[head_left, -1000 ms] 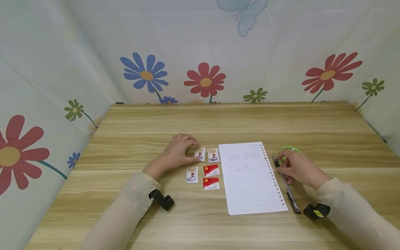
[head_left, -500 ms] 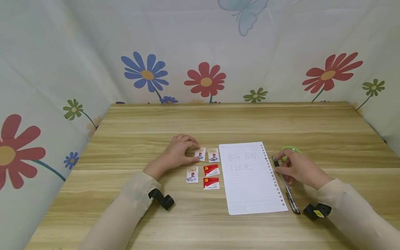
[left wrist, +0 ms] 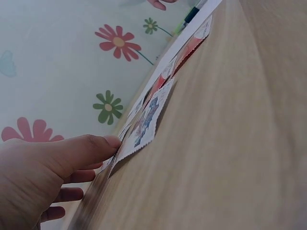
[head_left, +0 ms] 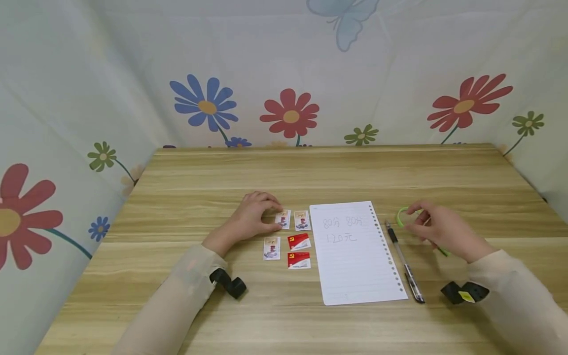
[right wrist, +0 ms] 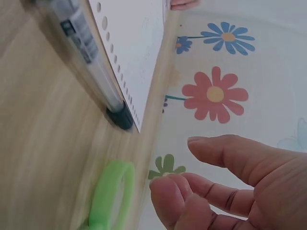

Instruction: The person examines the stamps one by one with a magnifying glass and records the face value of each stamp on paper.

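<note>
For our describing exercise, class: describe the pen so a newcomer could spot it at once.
On the wooden table lies white lined paper. Just right of its punched edge is the pen, slim and straight, with a clear barrel and black grip, unlike the curved green band nearby.

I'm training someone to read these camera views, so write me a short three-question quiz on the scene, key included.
1. Count: how many red-and-white stamps lie to the left of the lined sheet?

2. Choose: what lies alongside the sheet's punched edge?
A) a ruler
B) a pen
C) a pair of scissors

3. True or false: the right hand is clear of the pen.

Key:
1. Two; the other three are pale stamps.
2. B.
3. True; the head and right wrist views both show a gap between them.
</note>
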Demonstrator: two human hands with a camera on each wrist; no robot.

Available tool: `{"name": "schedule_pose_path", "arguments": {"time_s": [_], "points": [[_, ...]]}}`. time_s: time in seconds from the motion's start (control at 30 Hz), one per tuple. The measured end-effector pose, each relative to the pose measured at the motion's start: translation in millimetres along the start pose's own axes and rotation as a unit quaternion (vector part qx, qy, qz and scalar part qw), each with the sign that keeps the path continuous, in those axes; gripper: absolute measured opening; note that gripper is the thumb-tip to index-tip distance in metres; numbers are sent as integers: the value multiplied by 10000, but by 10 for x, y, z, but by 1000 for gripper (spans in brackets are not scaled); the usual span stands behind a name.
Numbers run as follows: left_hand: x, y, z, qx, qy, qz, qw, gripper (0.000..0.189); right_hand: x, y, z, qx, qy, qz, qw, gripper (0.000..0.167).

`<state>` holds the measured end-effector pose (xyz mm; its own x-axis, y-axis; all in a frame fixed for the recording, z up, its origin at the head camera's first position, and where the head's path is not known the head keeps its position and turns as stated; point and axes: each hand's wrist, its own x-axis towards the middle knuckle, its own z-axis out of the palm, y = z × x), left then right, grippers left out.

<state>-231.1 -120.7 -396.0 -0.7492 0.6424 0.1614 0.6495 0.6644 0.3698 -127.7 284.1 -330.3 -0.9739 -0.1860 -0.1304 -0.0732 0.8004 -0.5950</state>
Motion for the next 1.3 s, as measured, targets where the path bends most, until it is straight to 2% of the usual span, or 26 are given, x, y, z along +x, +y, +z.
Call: {"name": "schedule_pose_path", "arguments": {"time_s": [0.17, 0.33, 0.57, 0.83, 1.07, 1.3], "points": [[-5, 5, -9, -44, -12, -24, 10000, 41, -35, 21, -81, -417, 229, 10, 9989, 35], [-2, -3, -3, -28, -23, -27, 10000, 41, -60, 66, -126, -614, 300, 94, 9976, 33], [1, -9, 1, -34, -30, -23, 10000, 41, -84, 168, -142, -712, 275, -16, 9971, 26], [-7, 9, -18, -57, -29, -7, 10000, 41, -106, 303, -107, -1097, 136, 189, 9937, 19], [-9, 11, -20, -31, -51, -53, 10000, 41, -115, 428, -48, -1193, 71, -59, 9928, 16], [-5, -9, 1, -39, -21, -2, 10000, 40, -123, 481, -20, -1421, 21, -105, 9898, 15]]}}
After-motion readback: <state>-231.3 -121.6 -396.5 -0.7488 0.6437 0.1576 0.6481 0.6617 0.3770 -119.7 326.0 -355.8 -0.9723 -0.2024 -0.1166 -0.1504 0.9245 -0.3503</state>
